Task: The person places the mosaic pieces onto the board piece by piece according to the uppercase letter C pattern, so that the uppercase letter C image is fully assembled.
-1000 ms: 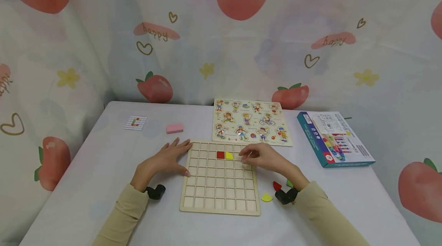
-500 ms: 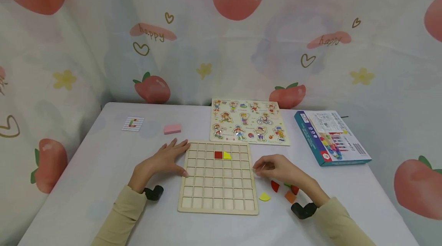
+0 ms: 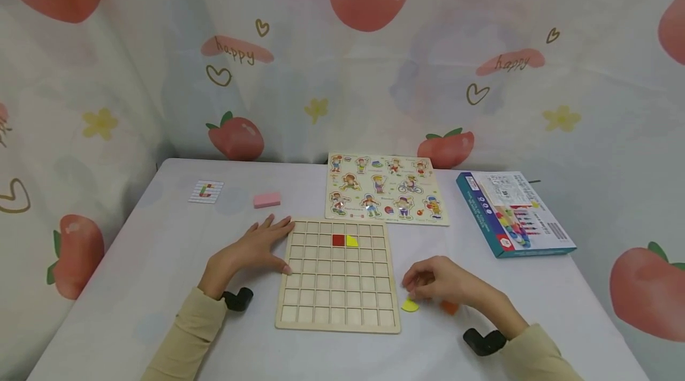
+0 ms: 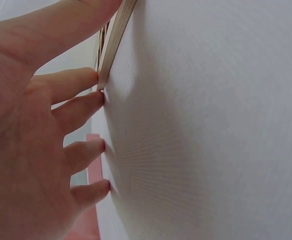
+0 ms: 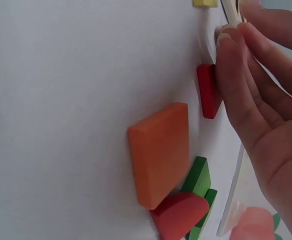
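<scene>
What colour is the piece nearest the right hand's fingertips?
Red, seen best in the right wrist view, beside the right hand.

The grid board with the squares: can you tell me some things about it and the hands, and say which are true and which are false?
1. The grid board has a red piece and a yellow piece side by side in it. True.
2. The left hand lies flat at the board's left edge. True.
3. The right hand is on the picture puzzle. False: it is over loose pieces on the table, right of the board.
4. The pink block sits inside the board. False: it lies on the table behind the left hand.
</scene>
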Available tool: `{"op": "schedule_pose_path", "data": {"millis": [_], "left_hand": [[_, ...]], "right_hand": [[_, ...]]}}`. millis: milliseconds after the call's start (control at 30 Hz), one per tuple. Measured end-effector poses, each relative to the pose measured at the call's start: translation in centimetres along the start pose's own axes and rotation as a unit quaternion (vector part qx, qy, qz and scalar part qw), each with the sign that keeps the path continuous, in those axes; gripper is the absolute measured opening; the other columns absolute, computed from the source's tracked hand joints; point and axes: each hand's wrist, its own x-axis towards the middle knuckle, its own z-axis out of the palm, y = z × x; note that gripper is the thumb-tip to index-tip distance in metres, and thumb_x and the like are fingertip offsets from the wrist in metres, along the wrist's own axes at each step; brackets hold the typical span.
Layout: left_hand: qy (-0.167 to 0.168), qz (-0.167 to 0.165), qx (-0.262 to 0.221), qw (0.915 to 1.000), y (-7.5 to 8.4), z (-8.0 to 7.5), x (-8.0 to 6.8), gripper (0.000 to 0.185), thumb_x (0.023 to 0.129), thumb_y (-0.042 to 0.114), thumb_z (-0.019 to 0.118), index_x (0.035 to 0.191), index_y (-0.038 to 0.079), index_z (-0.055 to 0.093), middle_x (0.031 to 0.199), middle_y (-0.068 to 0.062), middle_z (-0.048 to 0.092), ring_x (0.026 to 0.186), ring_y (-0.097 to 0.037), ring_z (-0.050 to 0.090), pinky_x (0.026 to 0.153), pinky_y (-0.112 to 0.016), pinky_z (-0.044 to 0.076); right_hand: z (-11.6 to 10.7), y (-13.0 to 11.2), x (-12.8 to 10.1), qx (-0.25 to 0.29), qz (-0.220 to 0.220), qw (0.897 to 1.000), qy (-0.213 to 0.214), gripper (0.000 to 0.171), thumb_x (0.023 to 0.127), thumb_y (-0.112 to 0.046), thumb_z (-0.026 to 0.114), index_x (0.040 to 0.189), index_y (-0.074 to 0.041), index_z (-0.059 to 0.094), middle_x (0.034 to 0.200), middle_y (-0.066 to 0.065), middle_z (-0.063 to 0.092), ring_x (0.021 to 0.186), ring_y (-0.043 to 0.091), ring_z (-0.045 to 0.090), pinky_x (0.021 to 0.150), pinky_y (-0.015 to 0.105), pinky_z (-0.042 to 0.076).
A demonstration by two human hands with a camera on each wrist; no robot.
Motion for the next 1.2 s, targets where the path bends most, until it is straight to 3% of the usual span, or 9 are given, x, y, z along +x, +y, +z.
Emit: {"op": "schedule_pose_path", "data": {"millis": [367, 633, 933, 1200], "left_hand": [[-0.001, -0.001, 0.0, 1.0, -0.1, -0.1, 0.1, 0.103, 0.071, 0.047, 0.082, 0.154, 0.018, 0.028, 0.164, -0.002, 0.018, 0.152, -0.038, 0.002, 0.121, -0.059, 0.003], [0.0, 0.002, -0.003, 1.0, -0.3, 0.0, 0.0, 0.103, 0.071, 0.047, 0.082, 0.154, 0.017, 0.029, 0.164, -0.002, 0.019, 0.152, -0.038, 0.002, 0.121, -0.06, 0.004], [-0.002, 0.001, 0.007, 1.0, -0.3, 0.0, 0.2, 0.104, 0.071, 0.047, 0.082, 0.155, 0.018, 0.027, 0.164, -0.002, 0.018, 0.152, -0.038, 0.003, 0.121, -0.059, 0.004], [0.001, 0.0, -0.004, 1.0, -0.1, 0.0, 0.0, 0.103, 0.071, 0.045, 0.083, 0.154, 0.016, 0.029, 0.163, -0.003, 0.019, 0.152, -0.038, 0.003, 0.121, -0.059, 0.004]], "right_hand": [[0.4, 0.2, -0.3, -0.027, 0.002, 1.0, -0.014, 0.02, 0.08, -0.023, 0.08, 0.097, -0.018, 0.072, 0.086, -0.001, 0.065, 0.076, 0.014, 0.056, 0.066, 0.02, 0.048], [0.7, -0.4, -0.1, -0.049, -0.022, 0.998, -0.031, 0.023, 0.075, -0.02, 0.083, 0.094, -0.018, 0.069, 0.084, 0.002, 0.063, 0.074, 0.011, 0.056, 0.063, 0.019, 0.047], [1.0, -0.9, 0.2, -0.103, -0.034, 0.994, -0.014, 0.02, 0.075, -0.016, 0.083, 0.087, -0.018, 0.067, 0.078, -0.002, 0.06, 0.071, 0.008, 0.053, 0.062, 0.019, 0.047], [1.1, -1.6, 0.2, -0.119, -0.035, 0.992, 0.011, 0.021, 0.076, -0.013, 0.082, 0.088, -0.013, 0.064, 0.08, -0.001, 0.058, 0.072, 0.011, 0.052, 0.063, 0.019, 0.045]]}}
